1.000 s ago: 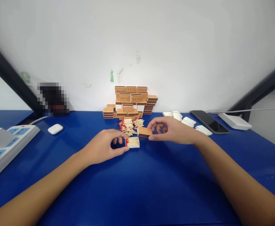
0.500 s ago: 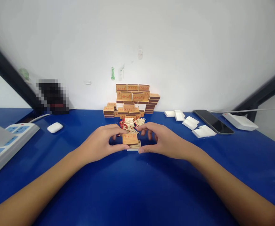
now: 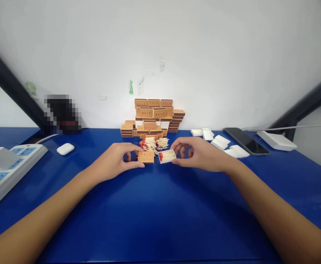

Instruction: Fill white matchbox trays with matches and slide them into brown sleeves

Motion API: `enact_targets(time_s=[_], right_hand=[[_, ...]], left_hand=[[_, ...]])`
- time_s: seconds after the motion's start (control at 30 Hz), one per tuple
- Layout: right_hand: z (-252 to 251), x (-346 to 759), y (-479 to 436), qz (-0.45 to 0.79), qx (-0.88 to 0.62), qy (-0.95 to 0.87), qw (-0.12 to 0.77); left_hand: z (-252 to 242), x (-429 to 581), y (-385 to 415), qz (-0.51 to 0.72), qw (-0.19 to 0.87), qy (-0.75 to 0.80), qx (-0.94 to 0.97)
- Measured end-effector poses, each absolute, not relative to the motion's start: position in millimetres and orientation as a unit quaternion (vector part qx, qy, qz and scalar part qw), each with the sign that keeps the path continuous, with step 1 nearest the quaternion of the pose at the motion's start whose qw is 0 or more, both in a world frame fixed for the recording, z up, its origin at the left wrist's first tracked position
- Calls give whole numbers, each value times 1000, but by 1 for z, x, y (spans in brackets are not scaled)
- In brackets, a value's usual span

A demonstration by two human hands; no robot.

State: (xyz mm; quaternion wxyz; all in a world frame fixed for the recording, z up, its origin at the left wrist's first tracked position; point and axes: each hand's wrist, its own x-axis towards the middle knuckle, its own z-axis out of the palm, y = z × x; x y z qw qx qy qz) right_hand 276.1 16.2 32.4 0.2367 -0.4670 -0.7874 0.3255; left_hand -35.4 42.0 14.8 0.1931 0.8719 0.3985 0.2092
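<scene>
Between the thumb and fingers of my left hand [image 3: 121, 159] is an orange matchbox sleeve [image 3: 146, 157] with red lettering. My right hand [image 3: 197, 154] grips the right end of a white matchbox tray [image 3: 168, 160], which holds several red-tipped matches [image 3: 166, 156]. A small gap separates sleeve and tray, held side by side just above or on the blue table. Behind them lies a pile of loose matches [image 3: 149, 143], partly hidden by the sleeve. Farther back, many matchboxes [image 3: 153, 113] are stacked against the wall.
White folded pieces and trays [image 3: 220, 142] lie at the right, beside a black phone [image 3: 245, 141] and a white box [image 3: 277, 140] with a cable. Leftward are a white earbud case [image 3: 65, 148] and a power strip [image 3: 14, 168]. The blue table [image 3: 160, 220] stretches toward me.
My right hand has taken hold of the tray, which was under the sleeve, and now holds it to the right. My left hand and the sleeve have shifted slightly left.
</scene>
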Motion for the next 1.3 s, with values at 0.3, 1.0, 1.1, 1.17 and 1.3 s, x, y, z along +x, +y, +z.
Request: enact_targets(time_s=[0.3,1.0,1.1,1.17,1.3], right_hand=[[25,270,16,372,-437,-779,253],[19,254,10,311,-448,-759,356],[17,252,10,321,-440,-758,359],[15,248,8,321,-438,-752,375],[7,236,1,302,-432,-758,384]], left_hand=[[11,-34,43,223,259,379,860],[5,-32,41,287,312,408,809],[5,-32,42,289,328,412,800],[6,-32,42,291,332,414,796],[4,-28,37,288,335,406,800]])
